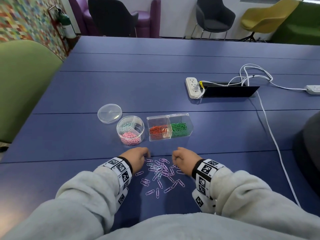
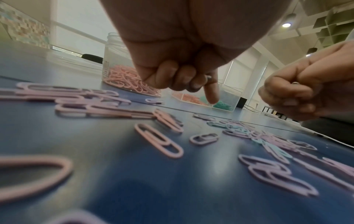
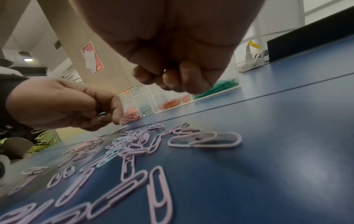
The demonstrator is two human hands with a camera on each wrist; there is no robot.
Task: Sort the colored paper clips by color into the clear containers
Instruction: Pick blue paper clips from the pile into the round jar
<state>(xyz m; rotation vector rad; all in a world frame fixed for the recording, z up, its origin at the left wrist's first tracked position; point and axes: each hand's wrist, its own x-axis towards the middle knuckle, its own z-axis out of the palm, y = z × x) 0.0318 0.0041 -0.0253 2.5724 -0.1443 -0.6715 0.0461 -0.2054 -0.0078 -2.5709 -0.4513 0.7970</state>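
A loose pile of lilac paper clips (image 1: 161,168) with a few pale blue ones lies on the blue table (image 1: 155,84) between my hands. My left hand (image 1: 145,154) hovers at the pile's left edge, fingers curled into the palm round a clip of which only a sliver shows, index finger (image 2: 211,94) pointing down. My right hand (image 1: 175,158) is fisted at the pile's right edge, a glint of a clip between its fingers (image 3: 172,80). Behind stand a round divided container (image 1: 130,129) with pink and pale blue clips, and a rectangular box (image 1: 169,126) with orange and green ones.
The round lid (image 1: 109,113) lies behind the round container. A white power strip (image 1: 193,87), a raised black cable flap (image 1: 228,91) and a white cable (image 1: 270,129) occupy the right side. A green chair (image 1: 22,84) stands at the table's left.
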